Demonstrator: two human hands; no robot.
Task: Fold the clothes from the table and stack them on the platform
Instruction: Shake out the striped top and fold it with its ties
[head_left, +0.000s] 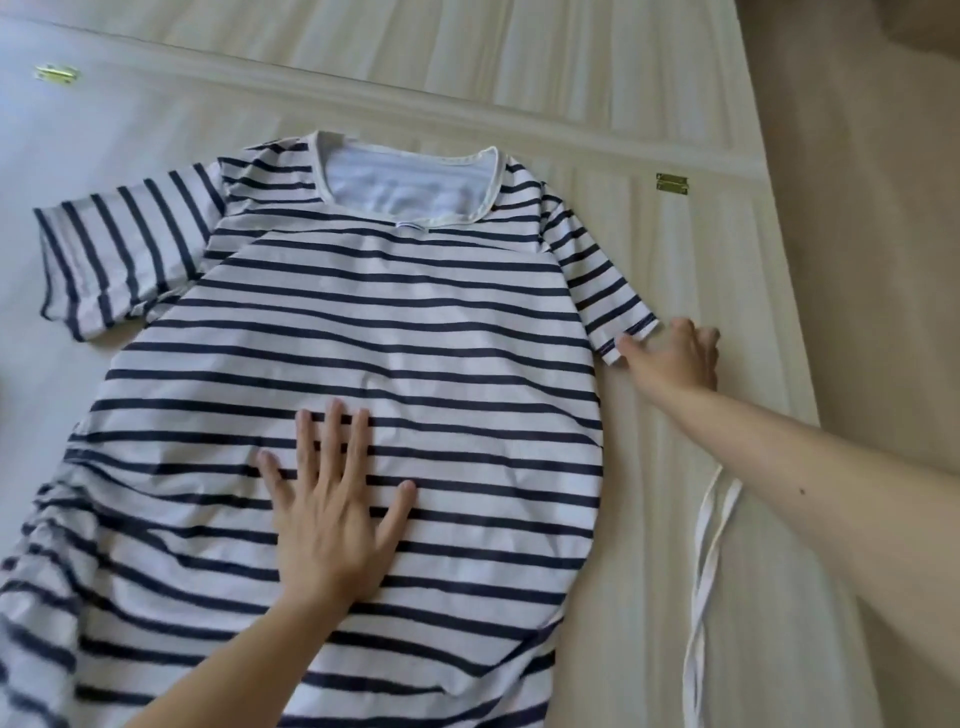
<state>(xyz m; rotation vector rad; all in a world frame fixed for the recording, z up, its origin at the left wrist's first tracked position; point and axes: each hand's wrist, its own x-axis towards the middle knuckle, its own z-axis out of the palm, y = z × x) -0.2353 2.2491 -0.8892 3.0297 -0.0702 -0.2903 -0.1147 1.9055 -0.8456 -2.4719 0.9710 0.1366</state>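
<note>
I'm watching the striped shirt (363, 338) lying spread on the table (675, 260), my left hand (332, 499) pressing flat and open on it, right hand (675, 358) open, gripping nothing, touching the sleeve hem; the bunched lower left side is risking a crooked fold.

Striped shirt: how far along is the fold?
Done: the shirt lies spread flat, face up on the table, neckline away from the person. In hand: the left hand presses flat on its middle; the right hand is open at the hem of the right sleeve, not gripping. Left: no fold is visible yet, both sleeves lie out, and no stack or platform shows.
</note>
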